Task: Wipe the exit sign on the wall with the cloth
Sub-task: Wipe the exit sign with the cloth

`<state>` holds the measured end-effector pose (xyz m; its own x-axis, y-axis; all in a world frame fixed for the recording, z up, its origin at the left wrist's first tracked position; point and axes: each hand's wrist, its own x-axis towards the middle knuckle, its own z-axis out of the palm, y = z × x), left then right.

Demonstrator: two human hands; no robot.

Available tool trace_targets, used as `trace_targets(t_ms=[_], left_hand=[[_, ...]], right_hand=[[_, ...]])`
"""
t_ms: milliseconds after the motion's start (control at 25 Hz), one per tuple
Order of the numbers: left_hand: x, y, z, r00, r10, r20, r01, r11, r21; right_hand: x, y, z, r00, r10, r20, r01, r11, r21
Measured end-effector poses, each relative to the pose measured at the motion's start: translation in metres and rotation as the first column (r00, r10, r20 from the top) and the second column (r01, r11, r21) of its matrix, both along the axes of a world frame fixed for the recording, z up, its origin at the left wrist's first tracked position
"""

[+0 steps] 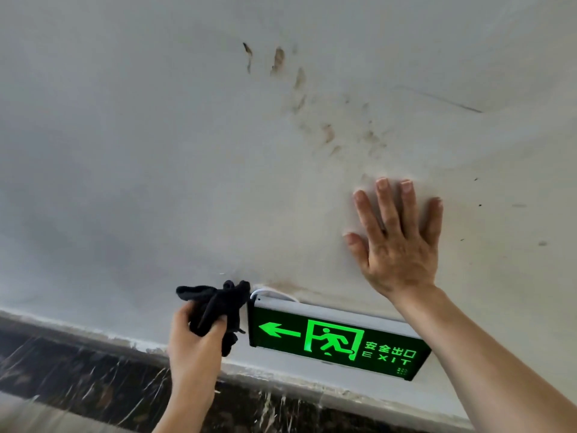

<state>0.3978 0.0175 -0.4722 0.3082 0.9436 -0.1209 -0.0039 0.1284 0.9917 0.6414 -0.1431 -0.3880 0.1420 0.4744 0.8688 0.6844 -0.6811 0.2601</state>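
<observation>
A green lit exit sign point(335, 339) with a left arrow, a running figure and the word EXIT hangs low on the white wall point(156, 151). My left hand point(195, 342) grips a bunched black cloth point(215, 304) right at the sign's upper left corner, where a white cable comes out. My right hand point(398, 242) lies flat with fingers spread on the wall above the sign's right half. My right forearm crosses in front of the sign's right end.
Brown smudges point(299, 89) mark the wall above my right hand. Below the sign runs a white ledge, then a dark marble skirting point(78, 370) with white veins.
</observation>
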Motion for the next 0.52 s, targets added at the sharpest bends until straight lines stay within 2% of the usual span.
trace_targets(t_ms=[120,240,360,520], left_hand=[[0.017,0.007,-0.004,0.983,0.076,-0.168,-0.031,0.966,0.257],[0.028,0.008,-0.021,0.97,0.043,-0.239,0.064,0.903,0.426],[0.035,0.006,-0.041,0.963,-0.034,-0.266,0.14,0.909,0.392],[0.036,0.006,-0.059,0.972,-0.053,-0.231,0.123,0.946,0.301]], right_hand=[[0.004,0.002,-0.002,0.997,-0.013,0.072,0.011,1.0,0.026],[0.008,0.004,-0.004,0.992,-0.015,0.122,0.01,0.999,0.041],[0.011,0.006,-0.006,0.984,-0.031,0.173,0.02,0.998,0.064],[0.014,0.009,-0.008,0.978,-0.034,0.205,0.015,0.996,0.091]])
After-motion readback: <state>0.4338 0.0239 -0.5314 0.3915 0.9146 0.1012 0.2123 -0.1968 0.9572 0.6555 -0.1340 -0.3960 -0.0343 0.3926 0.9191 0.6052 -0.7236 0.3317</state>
